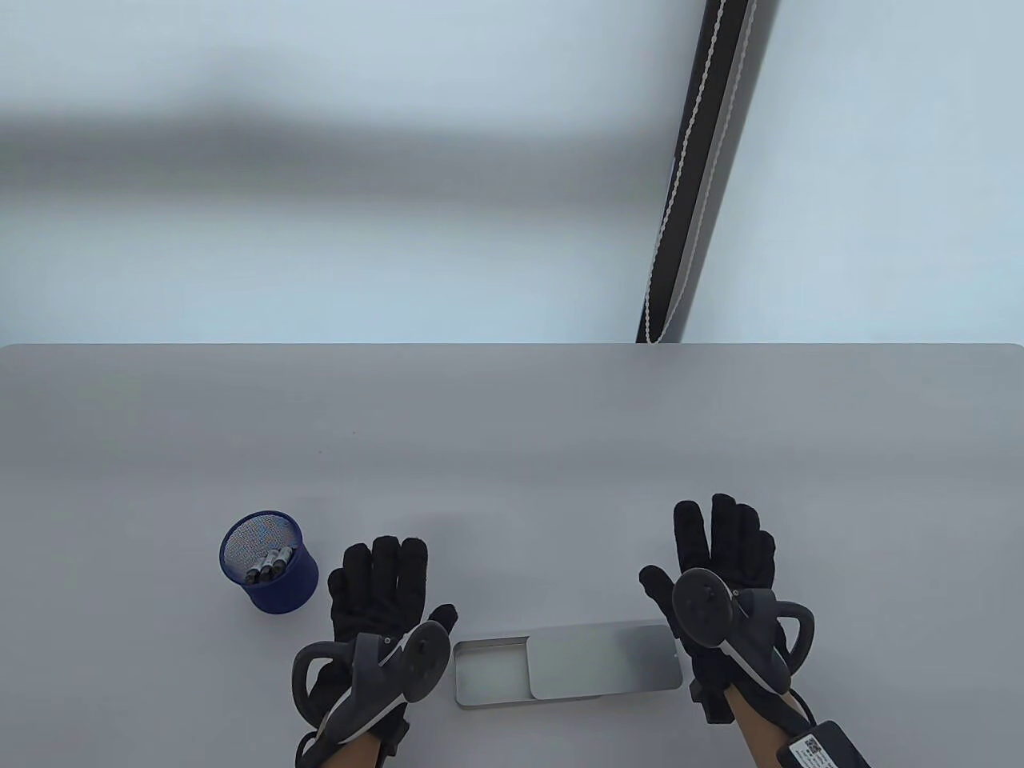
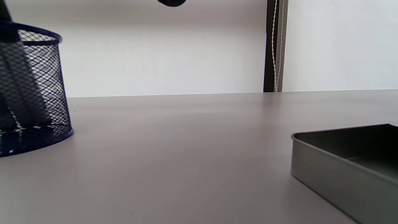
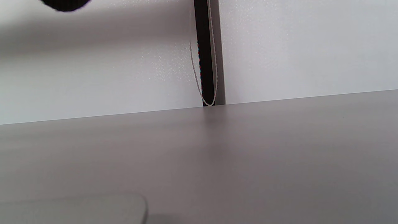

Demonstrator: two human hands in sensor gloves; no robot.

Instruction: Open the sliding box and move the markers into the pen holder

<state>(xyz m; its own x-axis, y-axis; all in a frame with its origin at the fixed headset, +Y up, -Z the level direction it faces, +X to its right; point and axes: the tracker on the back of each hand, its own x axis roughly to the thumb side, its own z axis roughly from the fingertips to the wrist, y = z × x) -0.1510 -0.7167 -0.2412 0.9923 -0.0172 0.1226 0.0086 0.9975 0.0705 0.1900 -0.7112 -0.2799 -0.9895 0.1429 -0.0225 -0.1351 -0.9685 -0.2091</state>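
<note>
sliding tin box lid slid right, exposed tray seen empty | markers stood in blue mesh pen holder, task judged done | left hand and right hand laid flat on counter, grips relaxed, nothing held | tray under lid hidden; marker count unclear

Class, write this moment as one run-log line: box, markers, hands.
sliding box: lid slid partly open, visible part empty | markers: in pen holder | left hand: open, holds nothing | right hand: open, holds nothing
</note>
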